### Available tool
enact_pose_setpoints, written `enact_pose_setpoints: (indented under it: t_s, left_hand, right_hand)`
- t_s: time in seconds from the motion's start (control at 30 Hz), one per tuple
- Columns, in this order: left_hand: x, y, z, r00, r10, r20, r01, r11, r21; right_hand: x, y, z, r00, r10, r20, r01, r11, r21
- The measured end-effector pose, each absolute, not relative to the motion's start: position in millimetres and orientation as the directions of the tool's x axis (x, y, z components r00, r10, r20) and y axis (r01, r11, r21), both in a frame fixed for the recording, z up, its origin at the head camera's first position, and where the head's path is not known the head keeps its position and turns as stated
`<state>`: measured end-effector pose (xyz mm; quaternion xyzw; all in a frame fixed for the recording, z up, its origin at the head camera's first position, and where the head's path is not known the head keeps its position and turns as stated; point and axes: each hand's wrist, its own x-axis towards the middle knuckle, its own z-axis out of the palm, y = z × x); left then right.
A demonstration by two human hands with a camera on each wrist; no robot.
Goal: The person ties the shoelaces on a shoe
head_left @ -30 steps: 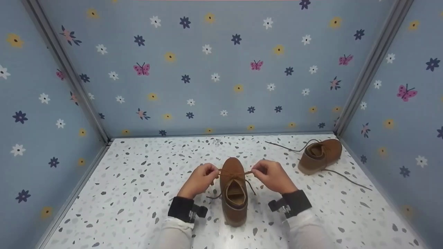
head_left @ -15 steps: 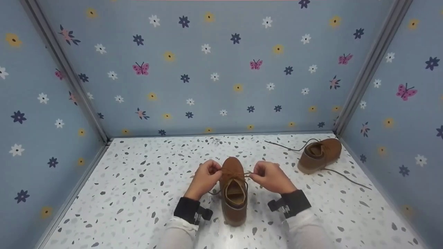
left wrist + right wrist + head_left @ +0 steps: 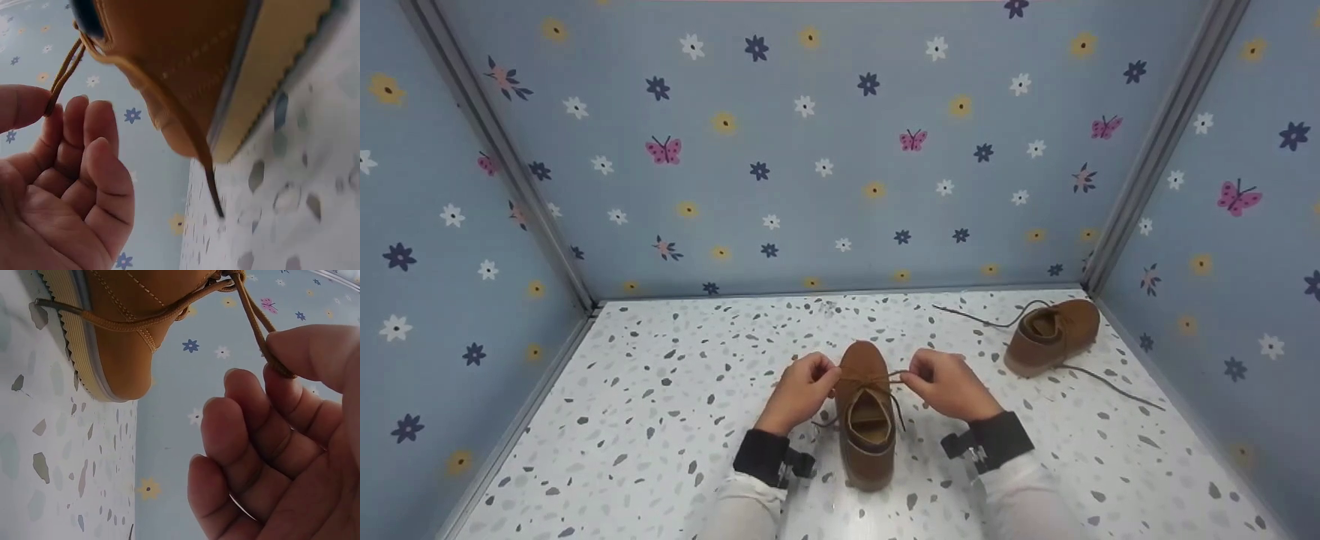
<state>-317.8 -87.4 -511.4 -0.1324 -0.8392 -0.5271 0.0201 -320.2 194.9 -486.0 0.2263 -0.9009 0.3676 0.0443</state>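
A brown ankle-high shoe [image 3: 861, 360] stands upright between the two hands, its toe pointing away from me. On its left, my left hand [image 3: 797, 390] pinches a loop of the shoelace [image 3: 67, 70] between thumb and index finger. My right hand [image 3: 949, 381] pinches the opposite lace loop [image 3: 256, 323] in the same way, on the shoe's right. The loops stretch out from a knot over the shoe's tongue. One loose lace end [image 3: 191, 132] hangs down the left side, and another lace end [image 3: 129, 325] lies along the right side.
The second brown shoe [image 3: 1054, 337] stands at the back right, its laces spread loose on the speckled white tabletop [image 3: 682, 390]. Blue flowered panels [image 3: 825, 150] enclose the back and both sides, with grey metal posts [image 3: 521, 165] at the corners.
My left hand has come in a little closer to the shoe. The right hand has barely shifted, and both keep their pinch on the lace. The shoe has stayed in place.
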Motion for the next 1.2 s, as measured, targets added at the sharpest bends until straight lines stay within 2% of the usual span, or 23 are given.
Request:
enact_pose_setpoints:
  t_s: [0.17, 0.8, 1.2]
  left_hand:
    - [-317.1, -91.2, -510.3, -0.960, 0.224, 0.165, 0.256, 0.479, 0.840]
    - [-317.1, -105.9, -506.1, -0.958, 0.250, 0.141, 0.248, 0.473, 0.846]
    - [-317.1, -111.7, -503.9, -0.955, 0.269, 0.122, 0.240, 0.470, 0.849]
  right_hand:
    - [-320.7, 194.9, -486.5, -0.885, -0.381, 0.267, -0.461, 0.645, -0.609]
    - [-319.8, 200.6, -485.1, -0.868, -0.395, 0.300, -0.494, 0.639, -0.590]
    - [-322.8, 205.4, -487.4, -0.880, -0.389, 0.273, -0.472, 0.639, -0.608]
